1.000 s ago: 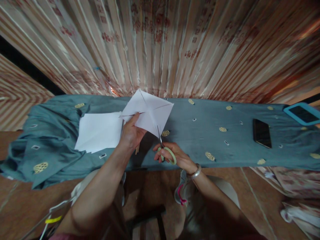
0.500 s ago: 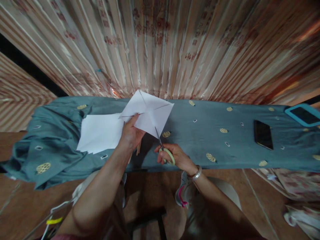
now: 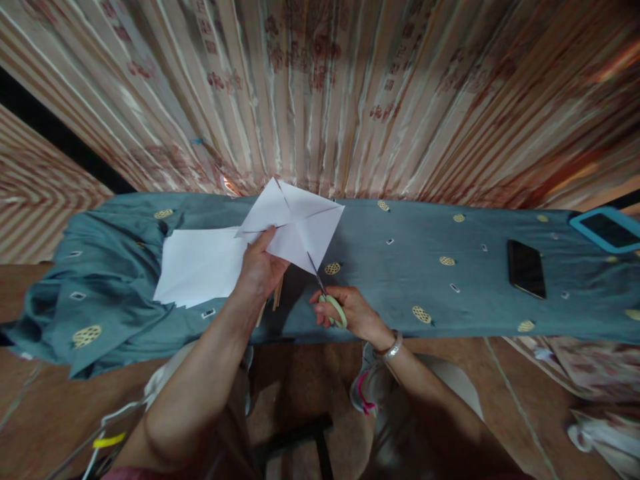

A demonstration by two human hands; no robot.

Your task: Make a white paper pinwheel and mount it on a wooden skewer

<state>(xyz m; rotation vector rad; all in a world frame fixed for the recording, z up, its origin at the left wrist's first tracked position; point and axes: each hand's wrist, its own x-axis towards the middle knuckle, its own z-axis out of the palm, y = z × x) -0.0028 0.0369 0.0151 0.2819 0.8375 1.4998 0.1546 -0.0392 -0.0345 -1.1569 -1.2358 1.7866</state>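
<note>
A square sheet of white paper (image 3: 300,227) is held up by my left hand (image 3: 261,267), thumb on top and fingers beneath. Slits run inward from its corners toward the middle. My right hand (image 3: 350,310) grips light green-handled scissors (image 3: 341,313), whose blades reach into the paper's near corner. A stack of white paper (image 3: 200,267) lies on the cloth to the left, partly behind my left hand. Thin wooden sticks (image 3: 277,297) show beneath my left hand; their far ends are hidden.
A grey-green cloth with pineapple prints (image 3: 370,280) covers the narrow table. To the right lie a black phone (image 3: 527,269) and a blue-framed device (image 3: 607,230). A pleated curtain (image 3: 320,100) hangs along the far edge. White cable (image 3: 107,420) is at the lower left.
The paper and my left hand have shifted slightly left. The scissors have moved a little with them, their blades still at the near corner.
</note>
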